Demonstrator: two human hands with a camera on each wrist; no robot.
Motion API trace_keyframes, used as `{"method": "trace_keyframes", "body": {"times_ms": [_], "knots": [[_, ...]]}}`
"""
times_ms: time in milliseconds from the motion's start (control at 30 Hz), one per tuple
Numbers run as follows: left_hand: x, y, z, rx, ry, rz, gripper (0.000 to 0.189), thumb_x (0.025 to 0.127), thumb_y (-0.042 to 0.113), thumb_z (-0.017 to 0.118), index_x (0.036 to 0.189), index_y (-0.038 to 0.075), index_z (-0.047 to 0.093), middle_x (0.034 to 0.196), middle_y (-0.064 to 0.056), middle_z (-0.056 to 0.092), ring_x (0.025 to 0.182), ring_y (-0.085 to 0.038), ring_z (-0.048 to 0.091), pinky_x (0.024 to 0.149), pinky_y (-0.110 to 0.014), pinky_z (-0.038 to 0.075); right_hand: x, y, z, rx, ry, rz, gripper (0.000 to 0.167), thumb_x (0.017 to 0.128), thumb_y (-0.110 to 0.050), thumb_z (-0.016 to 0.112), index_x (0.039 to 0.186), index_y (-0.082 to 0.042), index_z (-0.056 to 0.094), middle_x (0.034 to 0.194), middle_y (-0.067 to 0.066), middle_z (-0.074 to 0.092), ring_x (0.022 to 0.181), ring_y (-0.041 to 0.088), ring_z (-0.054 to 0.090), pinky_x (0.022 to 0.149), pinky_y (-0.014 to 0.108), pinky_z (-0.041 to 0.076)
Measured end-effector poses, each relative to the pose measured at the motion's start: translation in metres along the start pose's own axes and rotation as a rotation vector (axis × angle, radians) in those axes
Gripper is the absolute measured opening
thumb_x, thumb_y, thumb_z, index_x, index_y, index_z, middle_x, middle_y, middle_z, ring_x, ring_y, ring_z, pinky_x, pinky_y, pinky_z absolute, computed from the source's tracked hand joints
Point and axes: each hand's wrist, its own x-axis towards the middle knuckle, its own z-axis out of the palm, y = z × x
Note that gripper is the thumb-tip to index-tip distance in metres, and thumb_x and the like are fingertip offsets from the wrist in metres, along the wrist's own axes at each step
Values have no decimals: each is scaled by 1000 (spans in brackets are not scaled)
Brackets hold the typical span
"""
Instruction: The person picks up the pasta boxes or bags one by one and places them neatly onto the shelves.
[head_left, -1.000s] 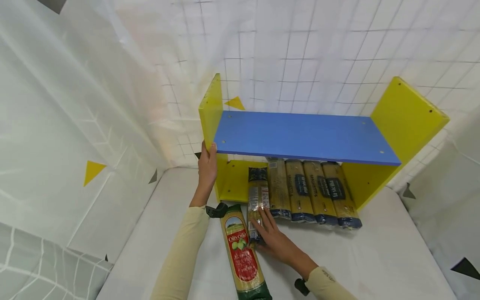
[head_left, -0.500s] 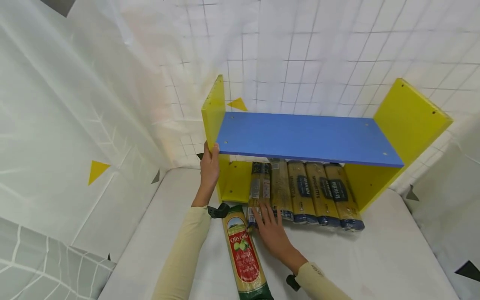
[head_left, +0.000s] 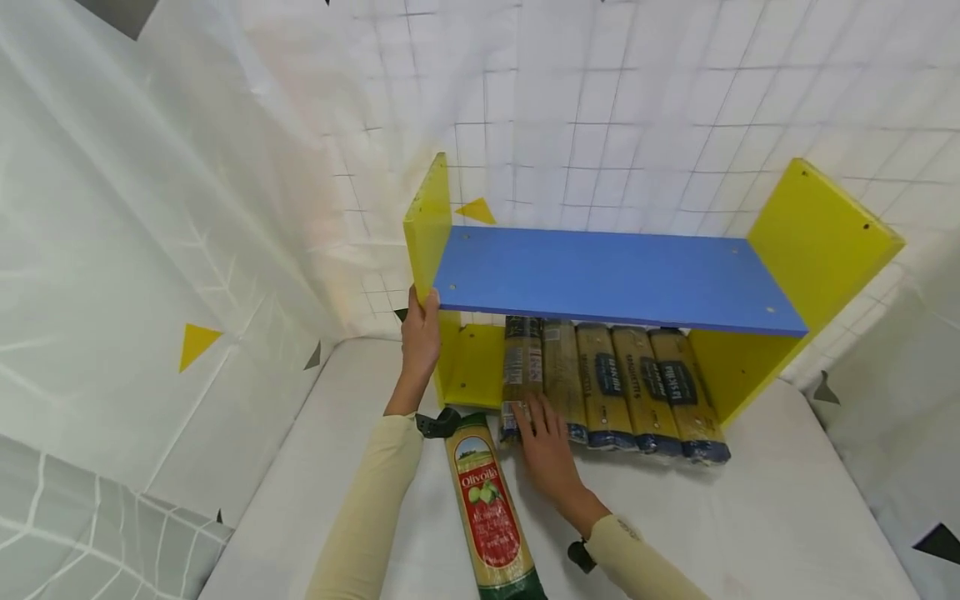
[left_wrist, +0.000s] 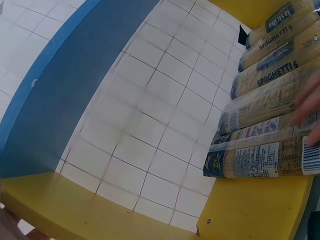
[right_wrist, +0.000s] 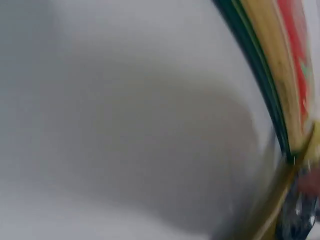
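My left hand (head_left: 420,337) grips the edge of the yellow left side panel (head_left: 427,229), right where the blue shelf board (head_left: 615,279) meets it. My right hand (head_left: 547,458) rests its extended fingers on the near end of a spaghetti pack (head_left: 522,367), the leftmost in the row under the board. The left wrist view shows that pack's labels (left_wrist: 257,160) and the right fingers (left_wrist: 309,107) touching it. A red-labelled Olivoilà pasta pack (head_left: 491,517) lies slanted on the white surface between the forearms; part of it shows, blurred, in the right wrist view (right_wrist: 277,60).
Several other spaghetti packs (head_left: 603,387) lie side by side under the shelf, their near ends sticking out. A yellow right side panel (head_left: 817,225) stands beyond them. Behind the unit rises a wall of white grid-lined sheeting (head_left: 555,108).
The leftmost spaghetti pack has slid away from me, deeper under the blue board and in line with the others, my right hand following it. My left hand keeps its grip on the panel.
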Motion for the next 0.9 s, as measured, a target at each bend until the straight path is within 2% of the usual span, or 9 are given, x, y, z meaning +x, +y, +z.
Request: {"method": "trace_keyframes", "body": {"times_ms": [133,233,300,367,433,500,633,733,900], "knots": [[-1,1,-3,6,11,-5,53,112,42,32,158,15,31,114,-22,59,77,-23,42,71,-37,36,-14,-26,-14,53,29,-174,59,82,-15,86,136,-10,63,143,17,58,131,34,58,103,47,54],[0,1,-5,7,15,8,52,112,40,32,158,15,31,115,-23,59,79,-26,44,74,-38,36,-27,-48,-23,115,-82,-225,46,90,-31,78,131,-16,63,138,12,60,124,28,60,99,45,56],[1,1,-5,6,17,15,52,112,40,32,158,15,32,121,-23,60,86,-29,49,77,-39,37,-34,-59,-27,133,-220,-175,52,94,-47,69,135,-17,59,144,14,55,124,30,59,97,47,55],[2,1,-5,-5,12,12,52,112,40,32,158,15,31,126,-24,59,93,-33,51,79,-40,37,-40,-66,-28,149,-361,-89,67,95,-62,62,144,-17,53,153,17,47,127,34,57,96,50,55],[1,1,-4,-10,6,7,52,112,40,33,157,15,32,130,-24,59,97,-36,53,80,-41,38,-44,-70,-27,166,-464,-19,78,93,-68,60,150,-16,48,159,19,40,129,36,56,95,51,55],[1,0,-4,-11,3,3,52,112,39,32,157,15,31,130,-24,58,99,-38,53,81,-42,38,-43,-73,-26,198,-527,22,85,90,-68,64,152,-14,45,162,20,36,131,37,55,95,51,56],[2,0,-2,-13,11,3,51,112,40,33,157,16,32,132,-22,59,102,-34,55,83,-42,39,-36,-71,-26,307,-620,62,88,87,-54,72,155,-8,40,165,21,30,141,41,48,99,51,55],[2,0,0,-18,3,10,50,112,39,33,157,16,33,124,-22,59,91,-29,50,80,-40,38,-30,-65,-28,388,-682,95,90,86,-46,75,159,-9,36,169,18,25,148,41,41,102,54,53],[1,1,2,-12,6,14,51,112,39,33,156,14,34,110,-21,57,77,-22,39,74,-37,35,-25,-52,-33,461,-673,157,90,82,-37,81,158,-15,38,166,18,30,142,40,46,96,57,53]]}}
